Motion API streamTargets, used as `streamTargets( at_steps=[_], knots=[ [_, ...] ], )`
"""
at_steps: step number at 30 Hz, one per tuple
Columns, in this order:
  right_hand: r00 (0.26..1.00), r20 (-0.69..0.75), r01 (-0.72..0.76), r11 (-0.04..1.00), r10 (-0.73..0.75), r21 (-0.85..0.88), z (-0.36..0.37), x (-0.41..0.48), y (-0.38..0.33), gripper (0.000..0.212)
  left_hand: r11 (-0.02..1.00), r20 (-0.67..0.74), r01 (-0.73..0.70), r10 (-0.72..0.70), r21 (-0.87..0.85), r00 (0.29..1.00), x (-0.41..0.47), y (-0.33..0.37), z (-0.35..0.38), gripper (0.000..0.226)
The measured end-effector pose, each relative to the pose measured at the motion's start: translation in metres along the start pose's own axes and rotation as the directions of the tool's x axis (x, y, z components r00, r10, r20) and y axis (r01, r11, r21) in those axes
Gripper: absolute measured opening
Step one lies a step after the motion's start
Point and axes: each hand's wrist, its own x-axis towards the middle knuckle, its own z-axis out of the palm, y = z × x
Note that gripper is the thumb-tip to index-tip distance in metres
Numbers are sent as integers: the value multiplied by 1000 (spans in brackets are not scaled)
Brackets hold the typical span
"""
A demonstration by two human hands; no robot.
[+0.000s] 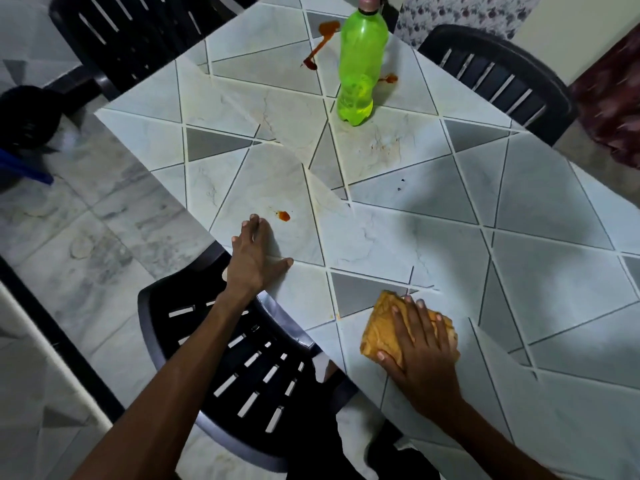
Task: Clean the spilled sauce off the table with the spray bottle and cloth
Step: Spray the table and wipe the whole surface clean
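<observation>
A green spray bottle [360, 60] stands upright at the far end of the tiled table [450, 216]. Red-orange sauce lies in a long streak [320, 43] left of the bottle, a small smear [389, 78] right of it, and a single drop [284, 215] near the table's left edge. My left hand [254, 259] rests flat on that edge, fingers straight, just left of the drop. My right hand [420, 348] presses flat on an orange folded cloth [384, 327] near the front edge.
A black slatted chair [242, 368] sits under the near-left edge beneath my left arm. Two more black chairs stand at the far left [131, 32] and far right [498, 77]. A dark object with a blue handle [24, 140] lies on the marble floor at left.
</observation>
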Motion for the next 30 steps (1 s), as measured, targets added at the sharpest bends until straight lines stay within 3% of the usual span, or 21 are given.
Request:
streamTargets(
  at_steps=[5, 9, 12, 16, 19, 21, 23, 26, 30],
  knots=[
    [991, -22, -130, 991, 130, 13, -12, 73, -44, 84, 1000, 6, 16, -16, -25, 1000, 4, -2, 1, 100],
    [992, -43, -118, 992, 121, 51, -29, 162, -87, 84, 999, 2, 5, -5, -36, 1000, 5, -2, 2, 100],
    [994, -43, -96, 993, 98, 62, -33, 175, -95, 82, 1000, 6, -11, 11, -16, 1000, 5, -2, 3, 99],
    [999, -39, -35, 997, 37, 64, -24, 111, -60, 81, 1000, -5, -22, 22, 20, 1000, 1, 1, 2, 93],
    [992, -27, -119, 990, 122, 73, -4, 34, -19, 81, 994, -126, -46, 58, 95, 990, -7, 16, 4, 79],
    [978, -22, -208, 977, 209, 51, 4, -14, 10, 82, 977, -251, -149, 184, 152, 950, -19, 37, 11, 63],
    [952, -17, -304, 952, 305, 42, 6, -54, 34, 85, 937, -305, -340, 347, 77, 887, -37, 69, 29, 50],
    [899, -27, -432, 897, 436, 93, 8, -84, 42, 86, 828, -124, -555, 544, -82, 830, -67, 118, 67, 47],
    [834, -34, -546, 833, 550, 85, 13, -61, 24, 87, 721, 109, -686, 693, -102, 713, -85, 150, 105, 51]
  ],
)
